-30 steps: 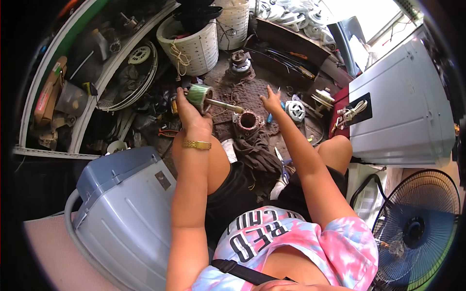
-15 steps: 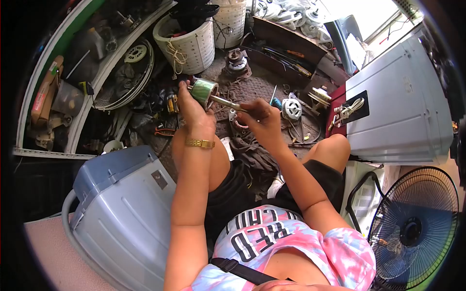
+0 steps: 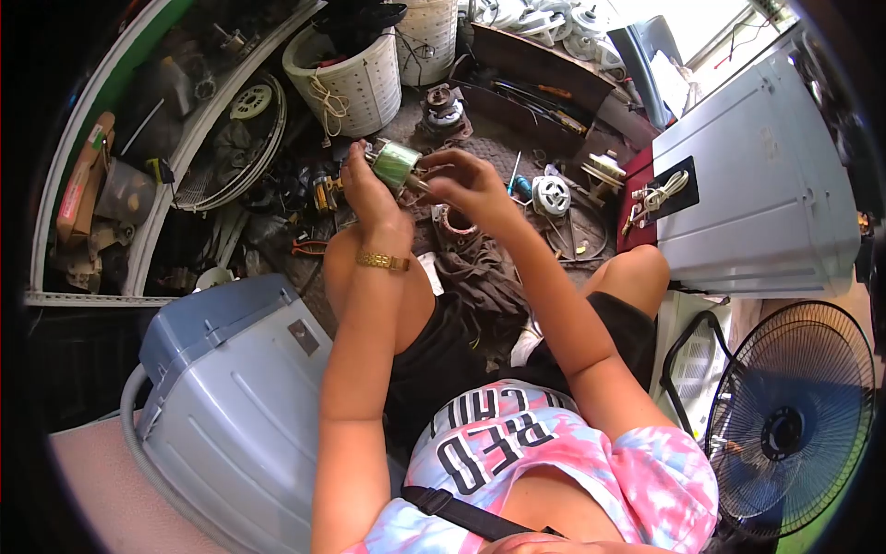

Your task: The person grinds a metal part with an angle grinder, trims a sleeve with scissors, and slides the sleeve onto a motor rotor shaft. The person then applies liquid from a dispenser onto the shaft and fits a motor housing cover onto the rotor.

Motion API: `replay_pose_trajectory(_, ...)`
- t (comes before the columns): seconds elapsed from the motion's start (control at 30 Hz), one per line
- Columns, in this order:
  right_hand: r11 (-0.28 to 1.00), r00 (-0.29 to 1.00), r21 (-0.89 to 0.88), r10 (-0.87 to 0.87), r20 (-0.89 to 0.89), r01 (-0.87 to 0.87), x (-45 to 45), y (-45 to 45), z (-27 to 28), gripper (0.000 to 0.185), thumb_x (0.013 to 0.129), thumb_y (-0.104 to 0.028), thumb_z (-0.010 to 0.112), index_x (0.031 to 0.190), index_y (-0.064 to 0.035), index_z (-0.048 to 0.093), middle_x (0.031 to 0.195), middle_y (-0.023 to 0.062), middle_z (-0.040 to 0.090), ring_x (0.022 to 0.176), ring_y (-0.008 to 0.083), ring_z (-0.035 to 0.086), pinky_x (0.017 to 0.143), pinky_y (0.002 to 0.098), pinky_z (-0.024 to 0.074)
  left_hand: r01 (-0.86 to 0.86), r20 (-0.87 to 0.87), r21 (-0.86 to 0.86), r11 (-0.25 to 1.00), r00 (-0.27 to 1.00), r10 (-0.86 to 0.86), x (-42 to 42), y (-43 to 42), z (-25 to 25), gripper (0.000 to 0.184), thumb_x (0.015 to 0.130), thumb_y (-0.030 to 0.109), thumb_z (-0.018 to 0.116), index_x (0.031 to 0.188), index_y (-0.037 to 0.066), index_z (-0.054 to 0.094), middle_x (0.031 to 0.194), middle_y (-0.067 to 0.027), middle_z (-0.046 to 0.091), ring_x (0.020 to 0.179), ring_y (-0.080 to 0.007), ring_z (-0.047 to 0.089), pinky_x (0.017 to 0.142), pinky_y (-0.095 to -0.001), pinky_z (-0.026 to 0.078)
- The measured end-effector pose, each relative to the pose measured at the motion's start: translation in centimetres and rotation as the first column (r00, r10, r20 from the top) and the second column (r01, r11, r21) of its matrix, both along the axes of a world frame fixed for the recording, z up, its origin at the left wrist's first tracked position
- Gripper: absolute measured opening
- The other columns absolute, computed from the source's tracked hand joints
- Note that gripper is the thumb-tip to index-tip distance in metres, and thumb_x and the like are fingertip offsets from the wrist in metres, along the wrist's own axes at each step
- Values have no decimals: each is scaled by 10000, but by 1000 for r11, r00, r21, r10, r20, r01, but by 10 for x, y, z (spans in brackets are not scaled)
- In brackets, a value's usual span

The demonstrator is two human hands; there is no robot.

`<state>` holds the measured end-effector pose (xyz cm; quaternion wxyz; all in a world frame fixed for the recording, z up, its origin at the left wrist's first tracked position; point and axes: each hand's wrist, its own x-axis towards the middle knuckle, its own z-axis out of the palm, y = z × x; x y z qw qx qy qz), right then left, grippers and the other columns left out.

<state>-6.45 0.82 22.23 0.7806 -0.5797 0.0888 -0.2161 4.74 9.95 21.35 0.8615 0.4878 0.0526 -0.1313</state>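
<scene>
In the middle of the head view, my left hand (image 3: 374,196) is closed around a green-wrapped cylindrical motor part (image 3: 397,163). A short stretch of metal rod (image 3: 418,184) sticks out of the part's near right end. The fingers of my right hand (image 3: 475,189) curl at that rod, with the thumb against it; their tips come close to the cylinder. Below the hands lie a copper-coloured ring-shaped coil (image 3: 457,222) and a dark cloth (image 3: 484,277). Right of my right hand are a blue-handled screwdriver (image 3: 523,186) and a round silver motor cover (image 3: 552,197).
A white basket (image 3: 369,102) and a motor (image 3: 445,113) stand beyond my hands. Orange-handled pliers (image 3: 309,247) lie at left. Large grey casings flank me, one at left (image 3: 231,388) and one at right (image 3: 766,194). A fan (image 3: 784,434) stands at lower right.
My right hand has moved left, up against the green-wrapped part, and less of the rod shows between them. The part has shifted slightly right and tilted.
</scene>
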Motion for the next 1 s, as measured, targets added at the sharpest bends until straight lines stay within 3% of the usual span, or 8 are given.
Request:
replay_pose_trajectory(0.07,899,998,434,68,-6,-59,-19,-27,-40,277,887,-162,632,1081,28,579,992,128,649,864,142,643,742,281,521,-15,-115,13,1000,993,16,-6,5,15,289,910,453,513,1075,218,539,956,-45,611,770,-199,614,578,-342,479)
replay_pose_trajectory(0.13,959,911,-243,-223,-347,142,-38,-53,-164,414,865,-289,641,1168,-32,526,935,122,662,846,226,651,735,340,517,0,-144,8,1000,990,1,-3,12,18,291,910,451,520,1071,210,529,961,-59,609,788,-218,623,601,-375,509)
replay_pose_trajectory(0.2,441,727,-886,-561,-396,-143,-90,-28,-265,491,786,-357,700,1177,-110,539,941,149,657,911,343,635,769,428,512,11,-83,20,1000,996,-10,-9,17,27,301,920,420,522,1067,157,515,932,-59,597,739,-203,615,574,-353,510)
replay_pose_trajectory(0.3,458,588,-696,-377,-716,-554,-139,2,-294,400,727,-345,727,1054,-143,618,928,167,650,962,364,611,789,483,495,6,-12,-10,1000,1000,-6,-22,20,41,255,943,335,529,995,87,509,826,-20,550,605,-125,550,455,-305,441)
replay_pose_trajectory(0.67,980,928,178,-18,-372,91,-188,-13,-183,418,742,-167,706,1113,-13,588,1046,55,599,995,148,544,885,277,424,-102,60,471,876,995,83,-93,20,-91,323,899,307,610,986,0,559,909,-75,597,816,-162,549,755,-299,444)
replay_pose_trajectory(0.77,984,910,36,-147,-389,175,-172,29,-168,395,816,-191,709,1152,-35,572,1126,56,605,1091,169,530,985,298,380,-35,-3,564,825,999,44,-123,16,-132,343,894,319,613,997,-4,563,952,-92,608,849,-190,557,789,-309,442)
replay_pose_trajectory(0.87,658,925,-753,-297,-235,20,-151,59,-143,303,766,-108,690,1043,-51,578,1048,140,609,941,336,610,795,381,491,-25,-124,514,857,987,103,-138,12,-167,335,909,338,577,973,9,591,945,-77,618,830,-157,562,749,-293,455)
replay_pose_trajectory(1.0,573,924,-819,-300,-237,-24,-157,62,-138,264,711,-57,668,951,-55,559,906,146,570,813,396,581,658,451,479,15,-258,395,918,962,95,-141,19,-155,300,918,306,557,979,15,591,938,-62,609,839,-159,547,756,-293,449)
